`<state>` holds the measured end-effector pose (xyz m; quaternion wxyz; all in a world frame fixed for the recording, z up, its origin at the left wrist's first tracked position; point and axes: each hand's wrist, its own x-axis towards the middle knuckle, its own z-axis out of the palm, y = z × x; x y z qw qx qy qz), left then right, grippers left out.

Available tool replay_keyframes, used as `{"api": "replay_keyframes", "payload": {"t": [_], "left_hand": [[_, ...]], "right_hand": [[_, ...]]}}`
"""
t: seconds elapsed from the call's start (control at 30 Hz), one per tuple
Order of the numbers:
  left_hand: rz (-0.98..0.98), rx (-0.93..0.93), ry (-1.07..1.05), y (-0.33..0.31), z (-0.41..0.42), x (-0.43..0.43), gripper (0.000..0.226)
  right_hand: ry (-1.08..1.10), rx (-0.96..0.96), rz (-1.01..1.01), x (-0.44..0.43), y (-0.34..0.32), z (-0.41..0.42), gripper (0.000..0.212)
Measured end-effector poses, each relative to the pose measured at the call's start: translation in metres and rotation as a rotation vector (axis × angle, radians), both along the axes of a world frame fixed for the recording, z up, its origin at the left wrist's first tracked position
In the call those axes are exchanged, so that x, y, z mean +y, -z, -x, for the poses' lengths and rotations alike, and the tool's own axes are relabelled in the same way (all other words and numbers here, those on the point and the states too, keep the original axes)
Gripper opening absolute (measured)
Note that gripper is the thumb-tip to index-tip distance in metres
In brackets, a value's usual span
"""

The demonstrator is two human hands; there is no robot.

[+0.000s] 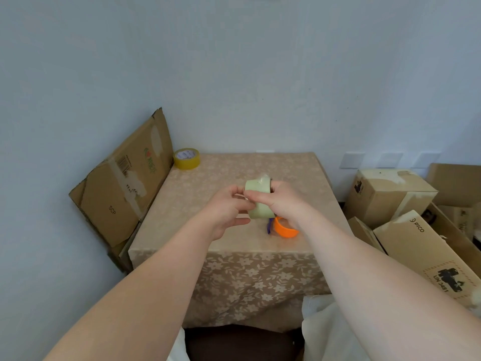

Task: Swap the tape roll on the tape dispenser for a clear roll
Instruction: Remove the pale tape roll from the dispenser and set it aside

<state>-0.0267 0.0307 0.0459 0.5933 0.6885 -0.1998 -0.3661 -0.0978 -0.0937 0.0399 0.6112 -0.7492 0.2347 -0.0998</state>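
Observation:
Above the middle of the table I hold a pale, greenish-clear tape roll on edge. My right hand wraps it from the right, with the thumb lying across its front face. My left hand touches its left side, fingers pinching at the roll's edge. Just below the roll the orange tape dispenser with a purple part shows on the tablecloth, mostly hidden by my right wrist. A yellow tape roll lies flat at the table's far left corner.
The table wears a beige floral cloth and stands against a pale wall. A flattened cardboard box leans at its left. Several cardboard boxes crowd the floor on the right. A dark chair seat is below the near edge.

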Motion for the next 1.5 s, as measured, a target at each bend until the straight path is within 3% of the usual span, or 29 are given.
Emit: {"api": "replay_keyframes", "payload": {"t": [0.13,0.23,0.4,0.5,1.13,1.3,1.4,1.5], "left_hand": [[0.010,0.026,-0.034,-0.002,0.002,-0.001,0.024],[0.013,0.039,-0.073,-0.003,0.002,-0.001,0.025],[-0.009,0.037,-0.104,-0.003,0.003,0.000,0.030],[-0.033,0.016,-0.125,-0.003,0.003,-0.001,0.030],[-0.003,0.016,-0.200,0.018,-0.024,-0.023,0.025],[0.036,0.089,-0.243,0.030,-0.052,-0.047,0.023],[0.053,0.116,-0.255,0.039,-0.076,-0.067,0.023],[0.069,0.157,-0.278,0.050,-0.106,-0.090,0.020]], "right_hand": [[0.036,0.022,0.134,0.000,0.004,-0.003,0.037],[0.116,0.048,0.242,0.002,0.004,-0.005,0.061],[0.139,0.017,0.219,0.002,0.004,-0.006,0.091],[0.091,0.050,0.251,0.003,0.007,-0.008,0.086],[0.165,0.019,-0.110,-0.027,0.019,-0.033,0.024],[0.234,0.061,-0.162,-0.053,0.032,-0.054,0.029],[0.266,0.075,-0.164,-0.073,0.041,-0.075,0.021],[0.312,0.060,-0.078,-0.097,0.054,-0.102,0.024]]}}
